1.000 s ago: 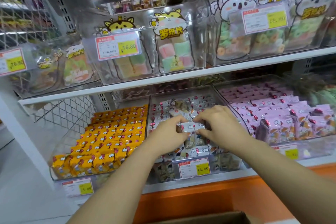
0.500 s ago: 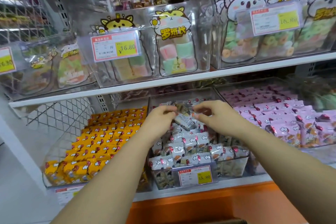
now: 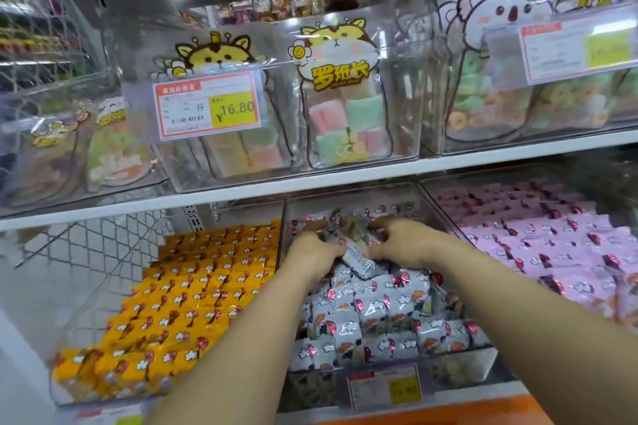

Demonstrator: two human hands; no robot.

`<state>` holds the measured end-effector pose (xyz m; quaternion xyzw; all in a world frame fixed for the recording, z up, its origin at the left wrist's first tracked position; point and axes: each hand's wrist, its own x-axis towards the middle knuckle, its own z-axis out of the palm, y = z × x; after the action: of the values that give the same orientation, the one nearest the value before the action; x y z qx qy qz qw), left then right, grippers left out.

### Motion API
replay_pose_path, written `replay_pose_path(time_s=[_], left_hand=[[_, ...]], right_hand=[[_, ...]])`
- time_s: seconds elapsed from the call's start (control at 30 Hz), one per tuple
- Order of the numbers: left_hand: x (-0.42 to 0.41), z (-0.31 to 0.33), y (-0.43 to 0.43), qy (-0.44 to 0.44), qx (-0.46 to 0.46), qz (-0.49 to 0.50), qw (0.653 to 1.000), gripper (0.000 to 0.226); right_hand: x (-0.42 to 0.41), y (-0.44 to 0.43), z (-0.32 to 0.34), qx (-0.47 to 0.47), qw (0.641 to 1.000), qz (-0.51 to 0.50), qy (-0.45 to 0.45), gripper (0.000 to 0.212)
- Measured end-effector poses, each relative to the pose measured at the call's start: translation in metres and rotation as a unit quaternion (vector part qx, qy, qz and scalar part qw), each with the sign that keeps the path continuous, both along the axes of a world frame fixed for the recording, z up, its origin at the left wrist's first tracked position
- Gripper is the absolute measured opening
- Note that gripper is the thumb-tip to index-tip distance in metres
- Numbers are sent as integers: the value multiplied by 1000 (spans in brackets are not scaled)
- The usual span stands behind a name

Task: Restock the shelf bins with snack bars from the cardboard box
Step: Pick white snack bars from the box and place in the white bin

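Both my hands reach into the middle clear bin [image 3: 459,360] on the lower shelf, which is packed with rows of silver-wrapped snack bars [image 3: 373,307]. My left hand [image 3: 312,250] and my right hand [image 3: 402,241] sit side by side at the back of that bin, fingers curled around a loose cluster of silver snack bars [image 3: 357,254], one of them tilted between the hands. The cardboard box is out of view.
A bin of yellow-wrapped bars [image 3: 193,290] stands to the left, a bin of pink-wrapped bars [image 3: 538,245] to the right. The white shelf [image 3: 241,193] above carries clear bins of marshmallow bags with price tags. An orange ledge [image 3: 483,411] runs below.
Both hands have moved from the bin's front rows up and back to its rear, carrying loose bars. The view has tilted upward, and the box edge at the bottom is gone.
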<state>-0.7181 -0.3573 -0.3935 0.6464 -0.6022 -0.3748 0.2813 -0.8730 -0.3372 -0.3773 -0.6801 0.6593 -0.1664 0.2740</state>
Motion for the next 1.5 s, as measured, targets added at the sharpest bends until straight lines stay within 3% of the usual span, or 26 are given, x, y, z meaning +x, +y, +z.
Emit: replay_pose_path(time_s=[0.17, 0.27, 0.43, 0.57, 0.67, 0.77, 0.93, 1.1, 1.2, 1.33, 1.5], left_hand=[[2, -1, 2, 140, -5, 27, 990, 24], [6, 6, 11, 162, -30, 24, 986, 29], [27, 29, 33, 9, -154, 6, 988, 41], [48, 43, 51, -77, -191, -6, 978, 61], [59, 49, 68, -117, -198, 0, 973, 61], [65, 48, 81, -156, -211, -14, 965, 54], [63, 40, 92, -231, -213, -53, 948, 53], [64, 35, 91, -209, -166, -121, 956, 56], [68, 38, 88, -251, -162, -150, 943, 59], [62, 32, 89, -250, -175, -139, 942, 42], [64, 26, 88, -229, -177, -139, 947, 42]], right_hand=[[4, 7, 6, -53, 997, -7, -52, 48], [6, 18, 8, -99, 993, 4, -66, 51], [9, 41, 16, -156, 983, -15, -101, 47], [14, 59, 20, -194, 973, -23, -121, 39], [19, 69, 22, -213, 966, -29, -143, 45], [29, 75, 22, -226, 960, -7, -167, 37], [42, 84, 15, -208, 972, 38, -102, 34], [44, 86, 12, -206, 975, 52, -62, 38], [44, 85, 11, -222, 972, 63, -47, 41], [41, 80, 9, -220, 972, 81, 0, 29], [36, 73, 14, -199, 977, 77, 2, 24]])
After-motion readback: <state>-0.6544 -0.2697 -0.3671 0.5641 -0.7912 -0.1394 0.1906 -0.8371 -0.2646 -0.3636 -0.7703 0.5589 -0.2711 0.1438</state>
